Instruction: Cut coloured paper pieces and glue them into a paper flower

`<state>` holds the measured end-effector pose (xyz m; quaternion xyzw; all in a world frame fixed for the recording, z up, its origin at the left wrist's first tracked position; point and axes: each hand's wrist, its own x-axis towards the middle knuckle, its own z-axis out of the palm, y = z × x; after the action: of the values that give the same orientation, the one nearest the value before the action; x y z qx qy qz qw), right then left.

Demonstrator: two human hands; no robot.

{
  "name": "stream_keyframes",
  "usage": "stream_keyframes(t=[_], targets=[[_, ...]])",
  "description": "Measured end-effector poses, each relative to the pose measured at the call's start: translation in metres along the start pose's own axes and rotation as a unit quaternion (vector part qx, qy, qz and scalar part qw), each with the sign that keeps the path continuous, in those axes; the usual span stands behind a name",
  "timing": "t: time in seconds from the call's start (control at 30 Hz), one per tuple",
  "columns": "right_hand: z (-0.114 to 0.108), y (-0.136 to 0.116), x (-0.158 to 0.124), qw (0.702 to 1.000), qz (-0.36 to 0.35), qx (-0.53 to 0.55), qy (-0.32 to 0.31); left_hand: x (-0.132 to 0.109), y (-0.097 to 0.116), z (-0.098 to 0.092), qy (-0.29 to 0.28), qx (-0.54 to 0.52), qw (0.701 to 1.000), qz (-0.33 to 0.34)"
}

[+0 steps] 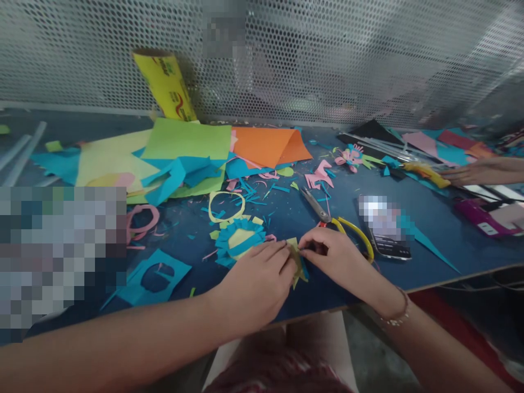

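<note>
Near the table's front edge, my left hand (pixel 260 281) lies over a small yellowish piece of paper (pixel 293 245) with pointed corners and a blue strip along its right side. My right hand (pixel 333 256) pinches the right edge of that same paper between thumb and forefinger. Left of it, partly behind my left hand, is a round blue fringed paper flower (pixel 241 238) with a pale yellow middle. Scissors (pixel 316 204) with yellow and red handles lie just beyond my right hand, their blades pointing away.
A phone (pixel 385 229) lies to the right. Coloured paper sheets (pixel 188 139) and cut scraps spread across the back, before a perforated metal panel (pixel 286 60). A yellow packet (pixel 166 84) leans there. A blue sheet with a round hole (pixel 158 278) lies left. Another person's hand (pixel 470 172) reaches in at right.
</note>
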<state>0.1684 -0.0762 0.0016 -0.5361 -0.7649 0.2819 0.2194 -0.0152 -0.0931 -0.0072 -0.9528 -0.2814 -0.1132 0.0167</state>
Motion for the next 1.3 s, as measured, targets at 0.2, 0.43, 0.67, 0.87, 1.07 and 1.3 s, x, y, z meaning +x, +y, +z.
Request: stream_keyframes(t=[0.2, 0.43, 0.67, 0.87, 1.07, 1.3], targets=[[0.0014, 0.0023, 0.0003, 1.000, -0.018, -0.004, 0.009, -0.0013, 0.0010, -0.0009, -0.018, -0.025, 0.999, 0.029], [0.0006, 0.0012, -0.0012, 1.000, -0.012, -0.006, 0.016, -0.0025, -0.0002, 0.0009, -0.037, -0.050, 0.996, 0.056], [0.0001, 0.0010, -0.0013, 1.000, 0.001, -0.010, 0.021, -0.0008, 0.0001, -0.0021, -0.055, -0.059, 0.995, 0.059], [0.0015, 0.0028, -0.0004, 1.000, -0.006, -0.012, 0.021, -0.0011, 0.0007, -0.0034, -0.048, -0.066, 0.995, 0.054], [0.0021, 0.0027, -0.0006, 1.000, -0.008, -0.016, 0.025, -0.0022, 0.0008, -0.0019, -0.046, -0.063, 0.995, 0.055], [0.0030, 0.0054, -0.0011, 1.000, -0.019, -0.011, 0.021, -0.0011, 0.0013, -0.0037, -0.044, -0.061, 0.995, 0.070]])
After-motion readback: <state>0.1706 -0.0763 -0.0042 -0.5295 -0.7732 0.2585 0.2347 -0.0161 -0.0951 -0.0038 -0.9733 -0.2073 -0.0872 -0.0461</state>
